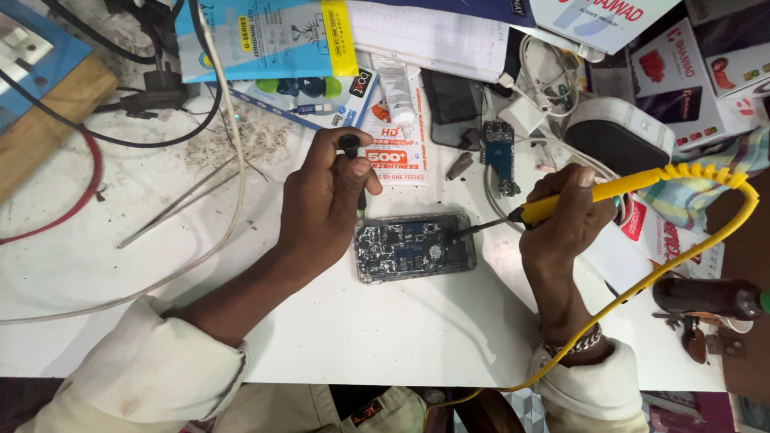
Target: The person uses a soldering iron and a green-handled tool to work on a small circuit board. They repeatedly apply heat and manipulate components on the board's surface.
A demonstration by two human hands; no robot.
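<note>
While lying flat between both hands, opened phone (415, 247) with exposed board. Right hand (566, 218) clamped on yellow soldering iron (561, 204), tip angled onto board. Left hand (322, 202) closed around black tool (350, 147), upright, apparently steadying the phone's near edge.

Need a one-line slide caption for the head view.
Right hand touches a yellow soldering iron to an opened phone; left hand holds a black tool upright beside it.
</note>
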